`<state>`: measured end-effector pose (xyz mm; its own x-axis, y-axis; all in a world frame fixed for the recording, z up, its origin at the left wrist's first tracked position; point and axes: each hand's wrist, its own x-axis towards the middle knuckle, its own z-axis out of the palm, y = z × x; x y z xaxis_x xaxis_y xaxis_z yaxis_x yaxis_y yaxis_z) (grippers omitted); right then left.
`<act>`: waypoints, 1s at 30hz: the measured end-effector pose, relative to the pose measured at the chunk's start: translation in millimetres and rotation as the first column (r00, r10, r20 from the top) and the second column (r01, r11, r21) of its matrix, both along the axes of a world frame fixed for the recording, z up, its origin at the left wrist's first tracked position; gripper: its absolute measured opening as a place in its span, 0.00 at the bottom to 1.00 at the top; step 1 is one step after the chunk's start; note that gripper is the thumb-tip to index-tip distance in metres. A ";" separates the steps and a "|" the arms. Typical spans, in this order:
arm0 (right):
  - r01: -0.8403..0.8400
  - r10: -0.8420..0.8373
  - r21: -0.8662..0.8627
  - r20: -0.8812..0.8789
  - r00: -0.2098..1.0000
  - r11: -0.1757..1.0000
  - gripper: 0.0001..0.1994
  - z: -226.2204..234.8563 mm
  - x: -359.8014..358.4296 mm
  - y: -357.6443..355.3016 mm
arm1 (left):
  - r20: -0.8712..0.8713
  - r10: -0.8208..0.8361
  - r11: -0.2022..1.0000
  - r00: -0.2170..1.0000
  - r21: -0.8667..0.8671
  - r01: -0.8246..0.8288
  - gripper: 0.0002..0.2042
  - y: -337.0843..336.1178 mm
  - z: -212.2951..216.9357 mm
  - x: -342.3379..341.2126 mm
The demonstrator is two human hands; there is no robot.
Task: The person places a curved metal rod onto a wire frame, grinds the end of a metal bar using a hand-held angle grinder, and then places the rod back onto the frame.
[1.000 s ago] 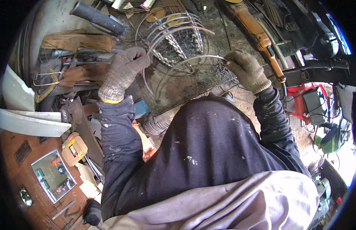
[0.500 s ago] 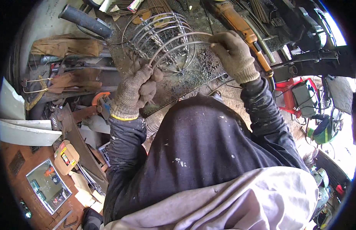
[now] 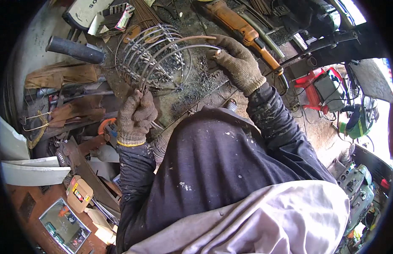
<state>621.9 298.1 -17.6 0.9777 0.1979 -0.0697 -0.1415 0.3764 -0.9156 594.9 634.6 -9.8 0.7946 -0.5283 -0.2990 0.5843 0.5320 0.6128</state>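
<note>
Two thin curved metal rods [image 3: 188, 39] arc side by side between my hands. My left hand [image 3: 136, 116], in a dirty knitted glove with a yellow-edged cuff, is closed round their near left ends. At their far right ends is my right hand [image 3: 241, 63], also gloved, its thumb and fingers bent against the tips; part of this grip is hidden. Behind the rods, a cage-like frame of curved metal rods [image 3: 133, 51] with rough joints lies on the dark, gritty worktop [image 3: 196, 91].
An orange power tool [image 3: 234, 21] lies at the back right of the worktop. A dark metal pipe [image 3: 75, 50] juts in from the left, above brown cloths [image 3: 63, 76]. A red plastic stool [image 3: 306, 91] bearing a grey box [image 3: 332, 89] stands on the right.
Both hands and the curved rods have shifted left in the view, the left hand also slightly down. The whole scene has shifted as well. The right fingers have opened somewhat at the rod ends.
</note>
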 end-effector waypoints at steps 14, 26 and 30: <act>0.174 -0.173 -0.158 0.019 0.985 0.972 0.14 -25.4 47.6 -21.1 | -0.216 0.021 0.993 0.976 -0.106 -0.045 0.18 -30.7 18.4 26.1; 0.301 -0.325 -0.327 -0.021 0.945 0.896 0.34 -20.5 38.1 7.2 | -0.140 0.002 0.921 0.990 -0.386 -0.056 0.11 -63.3 31.3 49.4; 0.518 -0.363 -0.547 0.372 0.854 0.657 0.39 -18.9 10.3 17.4 | -0.096 0.027 0.930 0.995 -0.364 -0.060 0.09 -67.2 36.0 48.7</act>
<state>632.2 315.4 -36.5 0.9409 -0.2710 0.2034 0.1163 -0.3057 -0.9450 643.6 567.5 26.1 0.7989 -0.5794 -0.1612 0.5978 0.7357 0.3183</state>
